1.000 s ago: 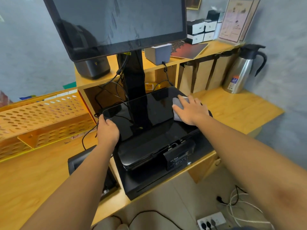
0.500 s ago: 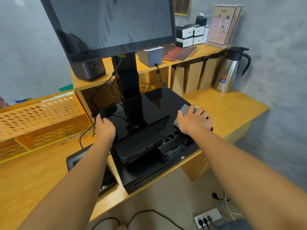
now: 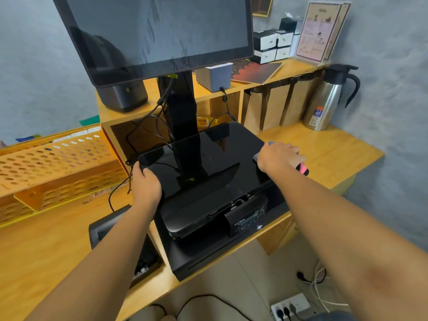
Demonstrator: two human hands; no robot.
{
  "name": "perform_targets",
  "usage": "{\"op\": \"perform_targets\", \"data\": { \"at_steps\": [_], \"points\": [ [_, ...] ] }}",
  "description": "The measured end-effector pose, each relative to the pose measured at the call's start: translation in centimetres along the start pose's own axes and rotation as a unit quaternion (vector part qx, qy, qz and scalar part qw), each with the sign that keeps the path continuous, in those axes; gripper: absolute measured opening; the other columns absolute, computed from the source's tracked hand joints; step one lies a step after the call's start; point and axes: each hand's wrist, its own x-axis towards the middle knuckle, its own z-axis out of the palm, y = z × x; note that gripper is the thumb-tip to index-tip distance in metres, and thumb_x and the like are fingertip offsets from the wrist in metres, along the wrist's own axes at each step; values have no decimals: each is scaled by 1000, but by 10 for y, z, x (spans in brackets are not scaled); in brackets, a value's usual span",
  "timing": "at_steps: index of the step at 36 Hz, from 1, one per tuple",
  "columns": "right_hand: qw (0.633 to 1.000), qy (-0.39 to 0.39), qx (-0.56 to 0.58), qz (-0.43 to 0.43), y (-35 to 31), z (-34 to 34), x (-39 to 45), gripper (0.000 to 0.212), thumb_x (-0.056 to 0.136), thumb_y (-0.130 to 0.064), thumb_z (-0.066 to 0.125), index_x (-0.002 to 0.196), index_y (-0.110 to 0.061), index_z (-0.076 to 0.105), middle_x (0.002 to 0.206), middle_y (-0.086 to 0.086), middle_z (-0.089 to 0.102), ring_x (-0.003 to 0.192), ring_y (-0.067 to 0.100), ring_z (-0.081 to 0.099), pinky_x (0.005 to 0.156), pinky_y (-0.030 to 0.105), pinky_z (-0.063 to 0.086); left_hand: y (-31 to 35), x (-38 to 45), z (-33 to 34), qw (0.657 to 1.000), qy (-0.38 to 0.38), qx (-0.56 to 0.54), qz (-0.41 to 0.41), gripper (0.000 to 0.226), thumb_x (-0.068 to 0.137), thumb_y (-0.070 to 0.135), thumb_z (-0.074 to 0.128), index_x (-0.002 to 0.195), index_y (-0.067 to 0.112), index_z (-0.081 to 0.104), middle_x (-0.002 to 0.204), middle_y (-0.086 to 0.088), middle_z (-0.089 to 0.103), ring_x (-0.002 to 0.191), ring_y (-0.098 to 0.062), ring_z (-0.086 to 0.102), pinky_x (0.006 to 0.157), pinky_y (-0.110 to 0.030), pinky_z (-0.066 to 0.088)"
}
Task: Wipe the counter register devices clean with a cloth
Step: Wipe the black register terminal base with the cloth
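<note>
The register's glossy black base panel [image 3: 208,158] lies on a black cash drawer [image 3: 208,258], under a large dark screen [image 3: 162,31] on a black post [image 3: 183,126]. My left hand [image 3: 144,184] grips the panel's left edge near its far corner. My right hand [image 3: 278,156] is at the panel's right edge, its fingers bent down over the edge with a grey cloth [image 3: 269,143] under the palm. Something pink and black [image 3: 303,169] shows below its fingertips. A small black display unit [image 3: 247,222] sits at the panel's front.
A black device [image 3: 104,228] sits sunk in the wooden counter [image 3: 328,158] by my left forearm. An orange perforated basket [image 3: 53,163] stands at left. A steel thermos [image 3: 324,100] and paper bags [image 3: 275,107] stand at right. Cables [image 3: 159,126] hang behind the post. A power strip [image 3: 290,305] lies on the floor.
My right hand has slid the cloth from the panel's far middle to its right edge. My left hand has kept its hold on the left edge.
</note>
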Motion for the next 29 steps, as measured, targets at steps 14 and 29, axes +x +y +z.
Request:
{"op": "perform_targets", "data": {
  "at_steps": [14,29],
  "points": [
    [997,11,82,13,-43,3,53,65,98,-53,33,133,-5,57,135,20,54,126,37,46,100,52,37,-5,4,2,1000,9,-6,3,53,113,23,27,165,22,19,171,0,24,157,-23,22,123,-36,21],
    [988,54,90,-112,-83,0,89,53,107,-35,23,132,-5,59,130,22,56,125,41,52,111,55,33,2,0,-1,999,5,-37,6,52,113,22,29,164,23,22,162,5,37,130,4,51,110,-26,39]
  ]
}}
